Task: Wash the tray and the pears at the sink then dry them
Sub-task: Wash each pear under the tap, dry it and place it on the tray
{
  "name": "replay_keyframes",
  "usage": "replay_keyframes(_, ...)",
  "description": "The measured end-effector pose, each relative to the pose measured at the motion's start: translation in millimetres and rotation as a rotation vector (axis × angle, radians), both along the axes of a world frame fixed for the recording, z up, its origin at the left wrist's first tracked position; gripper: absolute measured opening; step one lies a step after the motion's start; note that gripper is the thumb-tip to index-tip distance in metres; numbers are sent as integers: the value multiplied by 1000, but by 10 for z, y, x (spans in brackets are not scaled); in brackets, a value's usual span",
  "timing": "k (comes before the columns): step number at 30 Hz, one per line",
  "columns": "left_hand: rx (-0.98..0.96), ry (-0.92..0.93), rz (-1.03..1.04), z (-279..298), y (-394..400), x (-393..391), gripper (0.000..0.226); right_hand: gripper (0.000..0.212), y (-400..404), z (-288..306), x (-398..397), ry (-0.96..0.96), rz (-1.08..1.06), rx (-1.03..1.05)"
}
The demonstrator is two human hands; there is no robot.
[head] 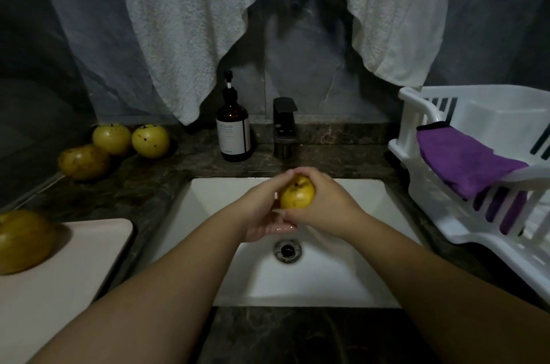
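Over the sink (226, 274), pear (297, 193) between both hands.

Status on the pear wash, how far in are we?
Early to midway, as far as one view shows. Nothing visibly finished: the white rack holds only a purple cloth, no fruit. In hand: both the left hand and right hand grip one pear over the sink. Left: three pears on the counter, one pear on the tray, the tray itself, and all drying.
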State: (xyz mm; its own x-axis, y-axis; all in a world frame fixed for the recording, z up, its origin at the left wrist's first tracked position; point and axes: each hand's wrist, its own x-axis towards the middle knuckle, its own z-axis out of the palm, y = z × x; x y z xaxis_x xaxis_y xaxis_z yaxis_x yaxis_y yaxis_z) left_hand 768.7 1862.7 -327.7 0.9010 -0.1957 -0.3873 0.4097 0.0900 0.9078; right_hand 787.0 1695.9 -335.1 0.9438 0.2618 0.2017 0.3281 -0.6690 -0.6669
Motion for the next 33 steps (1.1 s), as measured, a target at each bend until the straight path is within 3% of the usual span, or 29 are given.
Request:
replay_keyframes(3, -3, 17, 3, 35, -28, 16, 38, 98, 50, 45, -64, 12, 41, -9)
replay_keyframes(6, 39, 8, 66, 75, -2, 34, 36, 122, 2, 178, -38, 197, 94, -2)
replay_keyframes(7, 70, 6, 93, 86, 10, 39, 36, 117, -50, 230, -26, 263, 92, -67)
replay_keyframes(8, 105, 4, 123, 88, 29, 40, 36, 97, -113, 282, -21, 297, 73, -163)
replay_keyframes(10, 187, -2, 162, 102, 67, 49, 42, 36, -220, 335, -2, 272, 17, -382)
replay_keyframes(11, 234, -10, 157, 132, 93, 37, 46, 19, -247, 334, -10, 205, -5, -477)
replay_keyframes(13, 308, -41, 112, 208, 127, 4, 49, 6, -318, 295, -30, 160, 18, -644)
replay_keyframes(16, 310, -57, 84, 318, 179, -68, 50, 57, -329, 318, -154, 352, 151, -896)
replay_keyframes(19, 273, -55, 87, 374, 194, -155, 54, 11, -264, 424, -261, 75, 30, -661)
replay_keyframes(20, 268, -58, 90, 384, 182, -186, 55, 11, -247, 455, -318, -15, 8, -617)
replay_keyframes(22, 258, -55, 104, 425, 150, -257, 55, 30, -250, 501, -397, 60, 46, -676)
replay_keyframes(24, 234, -41, 106, 485, 101, -325, 53, 78, -321, 545, -536, 301, 108, -833)
replay_keyframes(25, 217, -35, 96, 522, 74, -354, 51, 89, -361, 603, -611, 308, 102, -846)
replay_keyframes(27, 167, -33, 76, 615, 3, -405, 49, 84, -425, 821, -720, 97, 87, -777)
replay_keyframes(29, 117, -43, 71, 711, -97, -459, 50, 75, -513, 1066, -845, -92, 53, -858)
replay_keyframes(33, 83, -88, 49, 905, -322, -572, 46, 81, -813, 1401, -1039, -83, -214, -1253)
